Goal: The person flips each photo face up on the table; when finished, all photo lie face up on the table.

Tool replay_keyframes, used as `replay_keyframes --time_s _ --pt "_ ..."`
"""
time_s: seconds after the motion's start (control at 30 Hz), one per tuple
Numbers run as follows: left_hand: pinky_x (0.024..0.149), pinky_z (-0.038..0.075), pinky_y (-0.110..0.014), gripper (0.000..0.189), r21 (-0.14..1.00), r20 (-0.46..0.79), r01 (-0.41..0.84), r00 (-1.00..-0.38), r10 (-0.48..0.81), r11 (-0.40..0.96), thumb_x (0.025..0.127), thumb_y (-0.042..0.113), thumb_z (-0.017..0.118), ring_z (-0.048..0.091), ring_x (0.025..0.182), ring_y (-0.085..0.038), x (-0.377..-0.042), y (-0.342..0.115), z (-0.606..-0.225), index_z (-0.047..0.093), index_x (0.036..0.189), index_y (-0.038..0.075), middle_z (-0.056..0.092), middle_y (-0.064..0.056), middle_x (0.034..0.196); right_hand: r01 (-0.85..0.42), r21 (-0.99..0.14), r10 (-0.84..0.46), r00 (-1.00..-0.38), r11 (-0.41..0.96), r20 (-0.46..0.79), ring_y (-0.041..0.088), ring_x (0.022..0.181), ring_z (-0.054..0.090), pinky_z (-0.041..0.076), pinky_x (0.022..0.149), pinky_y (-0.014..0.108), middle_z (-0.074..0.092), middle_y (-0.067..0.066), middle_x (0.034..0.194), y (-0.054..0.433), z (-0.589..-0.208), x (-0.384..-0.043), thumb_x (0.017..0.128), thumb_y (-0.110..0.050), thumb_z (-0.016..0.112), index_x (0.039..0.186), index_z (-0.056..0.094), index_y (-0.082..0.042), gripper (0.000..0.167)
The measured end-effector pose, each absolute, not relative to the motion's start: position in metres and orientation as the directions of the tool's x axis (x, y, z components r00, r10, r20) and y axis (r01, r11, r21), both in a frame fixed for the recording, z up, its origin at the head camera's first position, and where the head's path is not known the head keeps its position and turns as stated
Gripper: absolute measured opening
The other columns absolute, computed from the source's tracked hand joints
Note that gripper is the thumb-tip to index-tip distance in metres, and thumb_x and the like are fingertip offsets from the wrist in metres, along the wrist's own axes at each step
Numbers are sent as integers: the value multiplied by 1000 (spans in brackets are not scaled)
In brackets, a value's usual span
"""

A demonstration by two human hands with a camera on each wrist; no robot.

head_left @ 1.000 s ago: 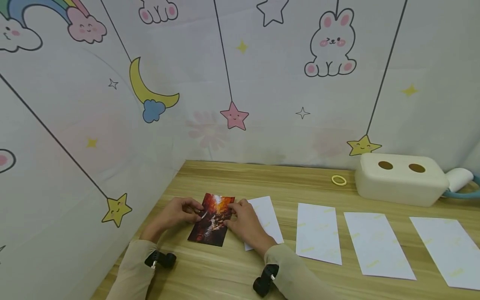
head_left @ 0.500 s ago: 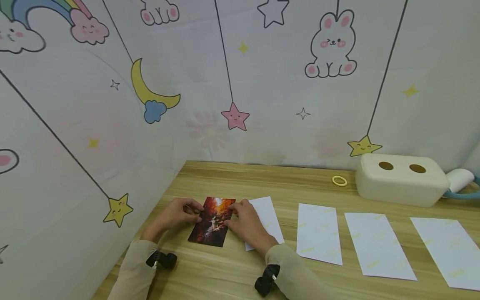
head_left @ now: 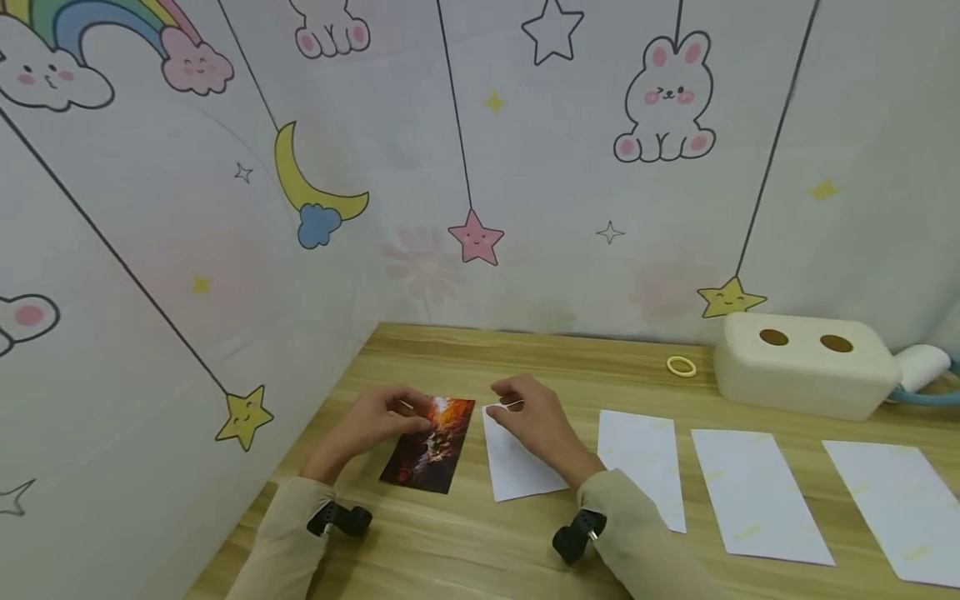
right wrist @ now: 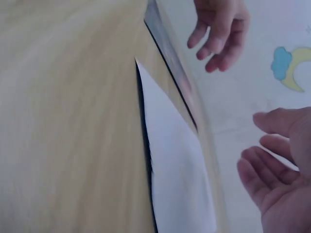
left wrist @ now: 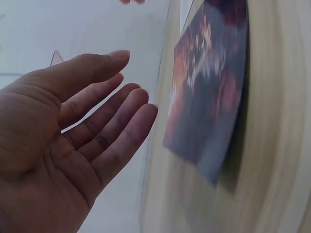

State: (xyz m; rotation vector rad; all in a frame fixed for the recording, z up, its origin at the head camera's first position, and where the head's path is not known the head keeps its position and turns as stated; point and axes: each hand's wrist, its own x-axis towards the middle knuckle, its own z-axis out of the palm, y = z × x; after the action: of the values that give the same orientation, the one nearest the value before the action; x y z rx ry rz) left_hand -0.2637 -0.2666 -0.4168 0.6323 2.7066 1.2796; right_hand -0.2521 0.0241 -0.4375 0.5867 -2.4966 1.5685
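Observation:
A glossy photo print [head_left: 431, 462] in red, orange and black lies picture side up on the wooden table. Over its upper left part is my left hand [head_left: 367, 423], fingers loosely curved with nothing between them; in the left wrist view a gap separates this hand [left wrist: 77, 121] from the print [left wrist: 209, 82]. To the right lies a white card [head_left: 517, 467], blank side up. My right hand [head_left: 542, 421] hovers over that card's top edge, thumb and fingers apart. The right wrist view shows the right hand [right wrist: 282, 165] clear of the white card [right wrist: 175, 170].
More white cards with faint yellow marks lie in a row to the right: one [head_left: 637, 454] partly behind my right sleeve, another [head_left: 757, 492], and the last [head_left: 892, 508]. Farther back are a yellow ring [head_left: 681, 376], a cream box [head_left: 802, 375] with two holes, and a white cylinder [head_left: 921, 367].
Both hands have let go of the photo print's sides. The right hand has moved right, over the neighbouring white card; the left has shifted slightly right over the print.

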Motion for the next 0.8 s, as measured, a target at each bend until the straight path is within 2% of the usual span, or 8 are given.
replay_keyframes --time_s 0.2,0.43,0.63,0.8 --pt "83 61 -36 35 774 71 346 -879 471 530 96 16 81 74 102 -29 -260 -234 -417 73 124 -3 75 -17 116 -412 -796 -296 -906 444 304 30 116 67 56 99 45 70 12 126 52 -435 -254 96 -8 80 128 72 -1 34" --pt "97 57 -49 46 765 49 363 -857 513 532 93 19 84 67 116 -36 -255 -198 -416 70 131 -3 70 -19 128 -371 -768 -312 -921 522 232 36 125 63 52 104 52 68 10 133 85 -441 -254 97 -14 79 132 71 -3 37" --pt "99 54 -54 55 694 56 437 -825 562 572 90 24 89 65 119 -38 -246 -181 -418 69 133 -4 69 -18 130 -375 -731 -327 -920 571 217 37 127 62 51 104 55 67 10 135 112 -446 -249 96 -17 81 132 71 -4 40" --pt "101 53 -53 60 644 32 448 -826 563 620 88 27 90 63 124 -36 -243 -170 -423 67 135 -2 68 -14 133 -400 -726 -373 -903 559 211 39 133 58 47 109 57 66 14 138 122 -450 -248 93 -17 84 134 69 -2 46"
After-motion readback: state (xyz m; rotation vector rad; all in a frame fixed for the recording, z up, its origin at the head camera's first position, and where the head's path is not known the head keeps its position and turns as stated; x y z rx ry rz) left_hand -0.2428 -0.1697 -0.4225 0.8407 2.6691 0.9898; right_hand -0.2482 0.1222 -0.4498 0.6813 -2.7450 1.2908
